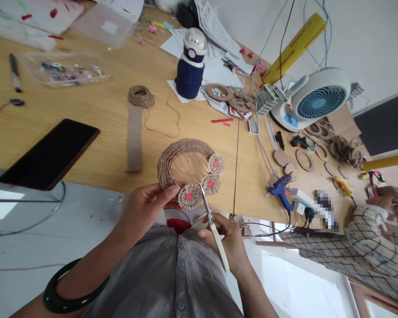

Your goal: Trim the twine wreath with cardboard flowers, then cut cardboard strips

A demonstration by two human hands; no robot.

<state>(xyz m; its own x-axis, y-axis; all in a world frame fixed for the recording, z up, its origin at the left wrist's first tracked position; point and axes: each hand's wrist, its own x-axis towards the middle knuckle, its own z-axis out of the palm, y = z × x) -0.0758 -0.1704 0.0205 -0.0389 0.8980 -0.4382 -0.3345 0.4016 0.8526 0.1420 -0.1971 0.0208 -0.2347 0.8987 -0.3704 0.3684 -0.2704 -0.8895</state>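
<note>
My left hand (152, 207) grips the lower left of a twine-wrapped wreath (167, 159), thumb on top near a rosette. Three pleated cardboard rosettes with red centres sit along its right and lower side: an upper one (216, 164), a middle one (211, 184) and a lower one (190, 197). Thin strands cross the ring's opening. In my right hand (227, 238) are scissors with cream handles (220, 247). Their blades point up to the wreath's edge, between the lower and middle rosettes. Whether the tips touch anything I cannot tell.
Beyond the wreath lie a twine coil (141, 96) and a corrugated strip (134, 139). A tablet (49, 154) is at left, a blue bottle (189, 70) at the back. To the right are a glue gun (281, 192), a fan (318, 101) and a person in a checked sleeve (368, 229).
</note>
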